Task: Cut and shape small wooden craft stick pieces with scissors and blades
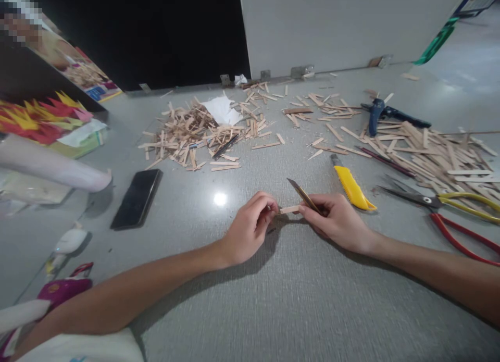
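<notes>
Near the middle of the table, my left hand (252,229) is closed, its thumb and fingertips pinching one end of a short, thin wooden stick (289,209). The other end lies between the fingers of my right hand (338,219). That same hand grips a slim craft knife (302,192), its dark pointed tip sticking out up and to the left, above the stick. Part of the knife is hidden by the fingers. Just beyond my right hand lies a yellow utility knife (351,187).
Wooden stick pieces (183,130) are heaped at the back left, longer sticks (437,151) at the right. Scissors (432,200) with yellow and red handles lie right, below a dark blue hand tool (377,114). A black phone (136,198) and a white tube (54,161) are left.
</notes>
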Action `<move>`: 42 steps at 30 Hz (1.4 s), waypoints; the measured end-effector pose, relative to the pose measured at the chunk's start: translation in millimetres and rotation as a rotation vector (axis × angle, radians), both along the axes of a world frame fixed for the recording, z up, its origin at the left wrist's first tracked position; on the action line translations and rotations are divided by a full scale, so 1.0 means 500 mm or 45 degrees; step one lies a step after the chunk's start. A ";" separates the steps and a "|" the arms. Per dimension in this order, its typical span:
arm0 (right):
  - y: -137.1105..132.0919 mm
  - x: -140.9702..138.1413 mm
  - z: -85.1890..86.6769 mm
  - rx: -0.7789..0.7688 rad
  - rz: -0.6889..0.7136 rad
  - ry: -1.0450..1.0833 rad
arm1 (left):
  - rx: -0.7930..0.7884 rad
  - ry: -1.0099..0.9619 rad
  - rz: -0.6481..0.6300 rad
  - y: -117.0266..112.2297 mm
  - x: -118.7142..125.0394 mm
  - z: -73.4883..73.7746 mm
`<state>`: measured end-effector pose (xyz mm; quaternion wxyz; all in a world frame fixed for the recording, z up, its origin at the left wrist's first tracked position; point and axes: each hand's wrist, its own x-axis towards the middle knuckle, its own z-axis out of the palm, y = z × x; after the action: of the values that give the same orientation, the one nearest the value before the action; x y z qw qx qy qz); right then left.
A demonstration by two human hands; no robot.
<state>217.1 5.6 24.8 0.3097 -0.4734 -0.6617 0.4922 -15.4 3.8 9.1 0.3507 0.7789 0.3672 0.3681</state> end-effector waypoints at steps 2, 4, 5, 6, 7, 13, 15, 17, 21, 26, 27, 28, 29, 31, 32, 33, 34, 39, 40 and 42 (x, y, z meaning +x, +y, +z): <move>0.001 -0.001 -0.002 0.023 -0.006 -0.011 | -0.043 -0.011 -0.030 0.000 0.000 0.001; 0.002 -0.001 -0.003 0.039 -0.022 -0.009 | -0.109 -0.034 -0.041 -0.001 0.001 0.003; 0.002 0.000 -0.004 0.041 -0.030 -0.006 | -0.158 -0.050 -0.041 -0.001 0.001 0.004; 0.002 0.000 -0.004 0.037 -0.036 -0.006 | -0.213 -0.068 -0.032 -0.002 0.002 0.004; 0.002 0.000 -0.005 0.031 -0.042 -0.006 | -0.267 -0.084 -0.014 -0.002 0.002 0.005; 0.001 0.003 -0.005 0.006 -0.084 0.029 | -0.381 -0.080 0.082 -0.003 0.004 0.007; 0.001 0.003 -0.005 -0.008 -0.081 0.050 | -0.398 -0.090 0.080 -0.003 0.003 0.007; 0.001 0.003 -0.006 -0.015 -0.085 0.066 | -0.403 -0.068 0.040 -0.003 0.003 0.008; 0.000 0.002 -0.008 0.018 -0.117 0.086 | -0.333 0.071 -0.056 -0.004 0.003 0.011; -0.001 0.001 -0.006 0.036 -0.063 0.058 | -0.318 0.109 -0.087 -0.007 0.005 0.017; -0.001 0.002 -0.006 0.035 -0.054 0.052 | -0.330 0.102 -0.083 -0.007 0.006 0.018; -0.002 0.002 -0.005 0.033 -0.049 0.048 | -0.345 0.096 -0.077 -0.007 0.005 0.018; -0.003 0.003 -0.005 0.030 -0.048 0.044 | -0.361 0.089 -0.069 -0.006 0.005 0.018; -0.003 0.006 -0.006 0.022 -0.054 0.042 | -0.394 0.076 -0.058 -0.005 0.003 0.017; -0.003 0.007 -0.007 0.017 -0.056 0.042 | -0.408 0.069 -0.054 -0.004 0.002 0.016; -0.002 0.008 -0.008 0.013 -0.058 0.046 | -0.422 0.063 -0.053 -0.003 0.002 0.015; -0.002 0.009 -0.009 0.010 -0.061 0.050 | -0.435 0.055 -0.054 -0.002 0.001 0.014; 0.001 0.004 -0.013 -0.003 -0.112 0.092 | -0.482 0.007 -0.070 0.001 0.005 0.016; -0.001 0.002 -0.014 -0.002 -0.139 0.114 | -0.482 -0.003 -0.063 0.002 0.006 0.017; -0.007 -0.001 -0.015 0.043 -0.214 0.124 | -0.489 -0.032 -0.028 0.001 0.006 0.018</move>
<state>216.6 2.1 17.2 0.3896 -0.4974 -0.6121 0.4756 -12.2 4.3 17.9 0.5012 0.6970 0.4179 0.2971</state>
